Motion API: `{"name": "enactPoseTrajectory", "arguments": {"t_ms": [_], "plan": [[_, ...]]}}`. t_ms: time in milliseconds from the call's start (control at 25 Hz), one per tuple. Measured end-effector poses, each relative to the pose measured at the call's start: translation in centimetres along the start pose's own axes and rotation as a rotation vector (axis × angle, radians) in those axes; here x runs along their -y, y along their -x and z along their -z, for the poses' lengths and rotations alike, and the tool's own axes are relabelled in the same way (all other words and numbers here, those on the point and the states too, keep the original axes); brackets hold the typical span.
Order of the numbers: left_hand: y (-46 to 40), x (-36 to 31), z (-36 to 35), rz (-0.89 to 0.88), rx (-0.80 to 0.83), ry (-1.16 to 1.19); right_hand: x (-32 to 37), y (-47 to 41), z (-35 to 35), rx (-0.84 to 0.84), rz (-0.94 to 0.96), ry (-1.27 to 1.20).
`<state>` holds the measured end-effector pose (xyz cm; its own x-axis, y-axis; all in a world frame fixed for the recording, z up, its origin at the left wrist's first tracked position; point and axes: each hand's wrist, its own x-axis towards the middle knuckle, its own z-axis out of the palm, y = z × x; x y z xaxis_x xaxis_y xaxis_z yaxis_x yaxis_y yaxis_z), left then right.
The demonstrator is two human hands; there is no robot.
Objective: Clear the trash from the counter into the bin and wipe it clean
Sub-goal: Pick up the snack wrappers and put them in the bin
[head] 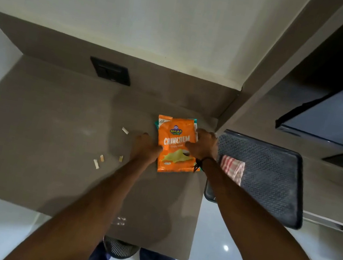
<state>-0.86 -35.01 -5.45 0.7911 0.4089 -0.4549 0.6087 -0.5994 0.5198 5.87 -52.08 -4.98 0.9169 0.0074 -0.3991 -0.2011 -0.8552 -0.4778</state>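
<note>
Four small scraps (101,158) lie w/ the left part of the tabletop (40,129), at 9 o'clock of the left hand (145,148). Its fingers are curled, thumb touching the orange packet (173,146) edge. Packet's long axis runs 12-to-6, top toward 12. Right hand (203,145), fingers spread flat, presses its right side; probably nearer for lifting. Checked cloth (231,168) sits at 3 o'clock.

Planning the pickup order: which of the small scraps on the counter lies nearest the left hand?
The scrap just beside the left hand's wrist; the other three lie farther left or farther back.
</note>
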Motion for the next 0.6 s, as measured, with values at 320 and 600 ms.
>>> {"name": "enactPoseTrajectory", "arguments": {"t_ms": [320, 600], "plan": [[2.0, -1.0, 0.4, 0.18, 0.408, 0.658, -1.5, 0.6, 1.2, 0.345, -0.213, -0.682], [7.4, 3.1, 4.2, 0.064, 0.608, 0.865, -2.4, 9.0, 2.9, 0.636, -0.18, -0.886]]}}
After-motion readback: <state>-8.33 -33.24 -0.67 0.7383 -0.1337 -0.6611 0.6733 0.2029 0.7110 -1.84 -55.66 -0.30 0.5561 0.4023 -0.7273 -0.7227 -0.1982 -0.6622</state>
